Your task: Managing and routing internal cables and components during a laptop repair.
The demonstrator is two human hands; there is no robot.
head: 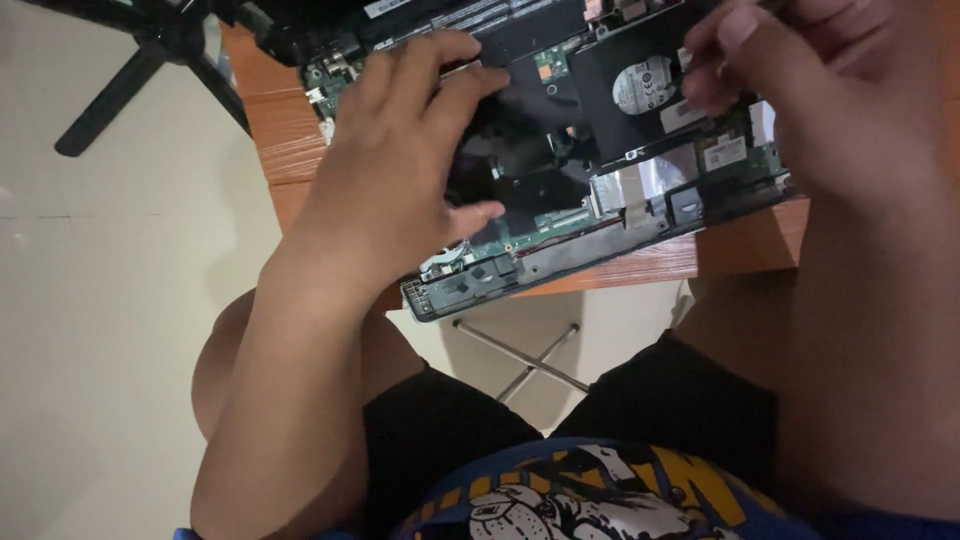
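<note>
Opened laptop (pixel 560 170), bottom cover off, lies on the wooden table (pixel 740 245) with its near corner past the edge, just above your knees. Your left hand (pixel 400 170) lies flat on it, fingers spread, likely steadying it. Your right hand (pixel 800 90) hovers over the far side, fingertips drawn together; can't tell if they pinch anything. Round white label on the black drive (pixel 640 85), small white rectangular sticker (pixel 725 152) nearer you.
</note>
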